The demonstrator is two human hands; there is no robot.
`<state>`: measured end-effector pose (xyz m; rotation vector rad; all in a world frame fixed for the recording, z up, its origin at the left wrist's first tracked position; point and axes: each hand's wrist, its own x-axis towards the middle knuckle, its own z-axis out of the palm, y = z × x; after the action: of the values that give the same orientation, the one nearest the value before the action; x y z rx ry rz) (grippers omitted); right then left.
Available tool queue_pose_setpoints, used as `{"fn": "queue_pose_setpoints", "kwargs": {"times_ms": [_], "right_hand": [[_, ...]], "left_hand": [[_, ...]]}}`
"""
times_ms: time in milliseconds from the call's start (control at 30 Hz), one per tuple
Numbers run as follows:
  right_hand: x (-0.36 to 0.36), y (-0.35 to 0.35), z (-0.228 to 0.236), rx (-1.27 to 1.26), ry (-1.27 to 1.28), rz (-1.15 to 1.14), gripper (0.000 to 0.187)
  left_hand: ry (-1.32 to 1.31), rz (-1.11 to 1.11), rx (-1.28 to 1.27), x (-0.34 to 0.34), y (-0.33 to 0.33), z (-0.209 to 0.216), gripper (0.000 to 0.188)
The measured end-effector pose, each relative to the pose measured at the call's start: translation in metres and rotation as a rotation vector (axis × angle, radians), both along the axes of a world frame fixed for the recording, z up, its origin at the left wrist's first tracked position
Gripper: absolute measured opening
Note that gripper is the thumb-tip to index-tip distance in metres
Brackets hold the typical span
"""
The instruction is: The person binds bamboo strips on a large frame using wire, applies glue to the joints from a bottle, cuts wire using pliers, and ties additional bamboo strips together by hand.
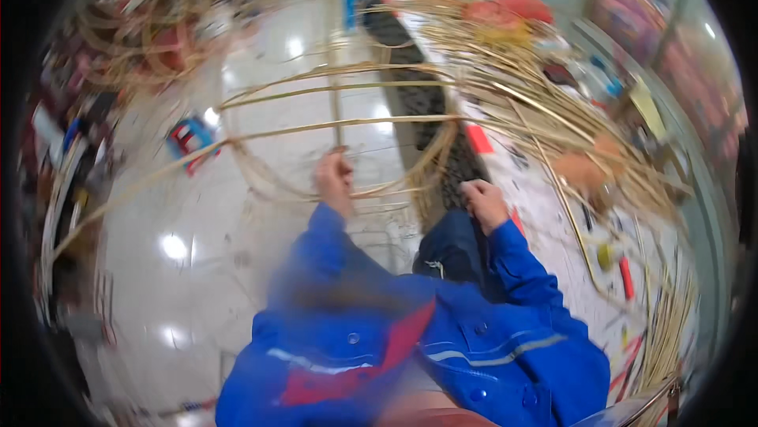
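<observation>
A large frame of thin bamboo strips (371, 120) stands in front of me, with long crosswise strips and a rounded lower hoop. My left hand (335, 181) is closed around the lower end of its upright bamboo strip (336, 103), just inside the hoop. Over by the table's edge, my right hand (486, 204) has its fingers curled together. Whatever it may pinch is too small and blurred to tell. One crosswise strip runs out past the hoop to the lower left, and the strips reach over the table on the right.
On the right, a long white-covered table (553, 269) carries many loose bamboo strips (537, 95), a red tube (626, 277) and an orange item (584, 170). A blue and red box (192, 141) lies on the shiny tiled floor (174, 214). More bamboo hoops (150, 40) are piled far left.
</observation>
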<state>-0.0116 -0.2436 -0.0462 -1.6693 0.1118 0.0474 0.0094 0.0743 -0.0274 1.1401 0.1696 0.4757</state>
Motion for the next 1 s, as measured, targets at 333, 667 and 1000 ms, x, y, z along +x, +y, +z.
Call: {"fn": "queue_pose_setpoints", "kwargs": {"times_ms": [333, 667, 1000], "right_hand": [[0.051, 0.032, -0.013, -0.398, -0.360, 0.002, 0.028], [0.120, 0.080, 0.029, -0.352, -0.349, 0.147, 0.035], [0.146, 0.069, 0.038, 0.007, -0.337, -0.054, 0.034]], "left_hand": [[0.000, -0.046, -0.185, -0.013, -0.028, -0.001, 0.019], [-0.048, 0.114, -0.184, 0.015, 0.005, 0.021, 0.024], [-0.011, 0.164, -0.172, 0.044, 0.000, 0.027, 0.024]]}}
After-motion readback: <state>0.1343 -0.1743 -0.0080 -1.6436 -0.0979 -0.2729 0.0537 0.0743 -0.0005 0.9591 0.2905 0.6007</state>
